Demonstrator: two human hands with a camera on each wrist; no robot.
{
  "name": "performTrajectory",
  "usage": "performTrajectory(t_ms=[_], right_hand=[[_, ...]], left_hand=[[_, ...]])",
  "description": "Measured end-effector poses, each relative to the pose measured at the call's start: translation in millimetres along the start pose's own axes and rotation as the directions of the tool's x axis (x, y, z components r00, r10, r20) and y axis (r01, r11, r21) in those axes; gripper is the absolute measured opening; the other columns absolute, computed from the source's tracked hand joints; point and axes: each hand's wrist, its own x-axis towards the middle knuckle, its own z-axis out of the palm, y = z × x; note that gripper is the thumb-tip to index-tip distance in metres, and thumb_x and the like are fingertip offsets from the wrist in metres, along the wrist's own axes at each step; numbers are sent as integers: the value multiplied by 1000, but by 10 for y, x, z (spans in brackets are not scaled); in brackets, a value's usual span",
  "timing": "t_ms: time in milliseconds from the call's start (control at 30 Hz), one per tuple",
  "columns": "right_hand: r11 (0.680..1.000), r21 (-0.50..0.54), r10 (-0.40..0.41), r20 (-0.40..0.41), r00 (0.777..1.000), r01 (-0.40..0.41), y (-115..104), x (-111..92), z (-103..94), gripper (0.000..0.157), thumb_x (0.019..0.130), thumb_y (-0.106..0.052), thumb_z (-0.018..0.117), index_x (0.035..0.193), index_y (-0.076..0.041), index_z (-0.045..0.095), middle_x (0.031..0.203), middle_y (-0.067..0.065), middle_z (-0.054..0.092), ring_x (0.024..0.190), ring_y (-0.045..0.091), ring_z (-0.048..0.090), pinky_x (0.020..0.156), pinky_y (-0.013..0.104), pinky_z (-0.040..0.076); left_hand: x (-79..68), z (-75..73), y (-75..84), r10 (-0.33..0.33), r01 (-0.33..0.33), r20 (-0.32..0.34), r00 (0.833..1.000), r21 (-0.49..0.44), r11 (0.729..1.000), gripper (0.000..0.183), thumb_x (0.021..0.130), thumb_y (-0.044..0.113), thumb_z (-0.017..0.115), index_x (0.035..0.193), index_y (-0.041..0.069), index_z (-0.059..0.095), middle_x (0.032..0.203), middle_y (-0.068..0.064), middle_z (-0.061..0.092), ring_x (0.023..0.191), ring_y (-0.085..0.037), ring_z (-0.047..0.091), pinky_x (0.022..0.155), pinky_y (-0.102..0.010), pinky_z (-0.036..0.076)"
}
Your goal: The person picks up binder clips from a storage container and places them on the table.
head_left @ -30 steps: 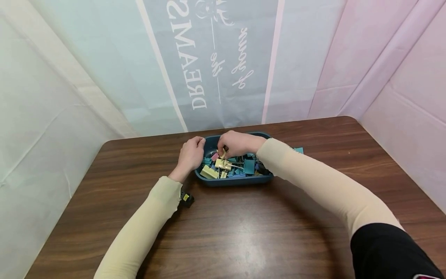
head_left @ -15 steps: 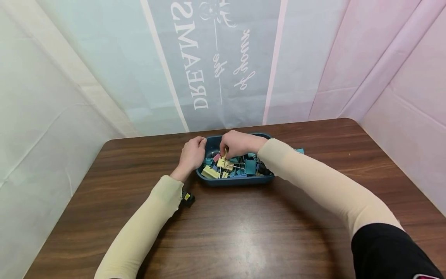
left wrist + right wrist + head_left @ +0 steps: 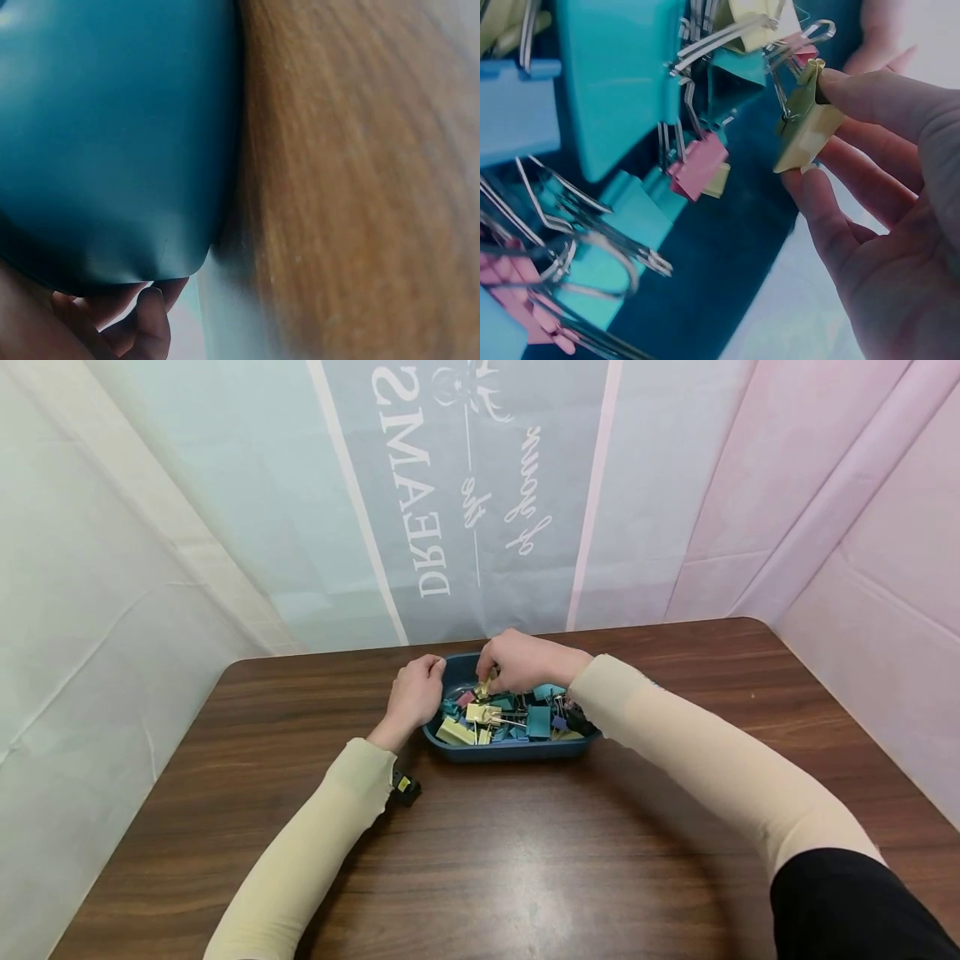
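1. The right hand (image 3: 521, 662) pinches a yellow clip (image 3: 808, 131) between thumb and fingers, inside the far-left part of the bin (image 3: 510, 753), which stands near the table's (image 3: 487, 860) far edge.
2. The left hand (image 3: 415, 692) grips the bin by its left end, fingers curled at the rim.
3. Around the held clip lies a tangle: a large teal clip (image 3: 619, 82), a pink clip (image 3: 699, 166), a blue clip (image 3: 517, 112) and many wire arms.
4. The clip should be light and hardy, a stiff sprung body with smooth faces that could slip a little. The body looks the surest place to hold; squeezing the wire arms together would likely work the spring. Loose arms could snag on neighbours, so a gentle lift seems wise.
5. The bin looks like smooth, fairly rigid plastic; its rim should give the better purchase, its rounded wall less.
6. Fingers cover part of the held clip, and which nearby wires belong to it is hard to tell, as is whether it touches the heap. The right forearm hides the bin's far-right corner. The left wrist view shows mostly outer wall, with the hand cut off low down.
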Motion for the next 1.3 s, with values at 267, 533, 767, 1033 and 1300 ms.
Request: performTrajectory(t_ms=[267, 533, 767, 1033, 1300], right_hand=[[998, 23, -63, -53, 997, 64, 36, -146, -150, 17, 91, -14, 70, 105, -7, 78, 109, 6, 71, 84, 15, 67, 84, 40, 53], [998, 15, -55, -119, 991, 58, 111, -417, -326, 19, 94, -14, 68, 110, -8, 75, 115, 6, 70, 101, 22, 65, 86, 43, 51], [996, 84, 38, -217, 976, -21, 332, -826, -371, 18, 92, -15, 71, 109, -11, 76, 113, 2, 70, 96, 17, 66, 84, 41, 53], [972, 165, 214, -337, 917, -167, 694, -1394, -388, 14, 92, -16, 72, 104, -18, 78, 112, 0, 71, 95, 16, 67, 79, 38, 54], [912, 253, 397, -351, 848, -322, 1151, -1818, -228, 18, 91, -22, 74, 109, -16, 77, 110, 6, 72, 85, 19, 63, 64, 28, 48]], left_hand=[[-19, -23, -2, -5, 5, -2, 1000, -6, 1000, 39, 109, 30, 40, 130, 6, 61, 112, -11, 64, 95, -28, 57, 84, -45, 49], [-23, -50, -18, -2, 2, -5, 1000, -1, 1000, 39, 109, 30, 40, 131, 6, 60, 114, -11, 64, 96, -28, 57, 85, -44, 48], [-24, -28, -4, -7, 7, 12, 1000, -5, 1000, 39, 109, 30, 40, 133, 5, 59, 121, -12, 63, 101, -27, 58, 91, -46, 49], [-19, -6, 12, -15, 15, 15, 1000, -12, 1000, 39, 109, 30, 41, 133, 6, 59, 123, -12, 63, 101, -27, 58, 92, -46, 49], [-15, -12, 11, -14, 14, 13, 1000, -9, 1000, 39, 109, 31, 41, 132, 6, 60, 119, -11, 64, 99, -27, 58, 89, -45, 49]])
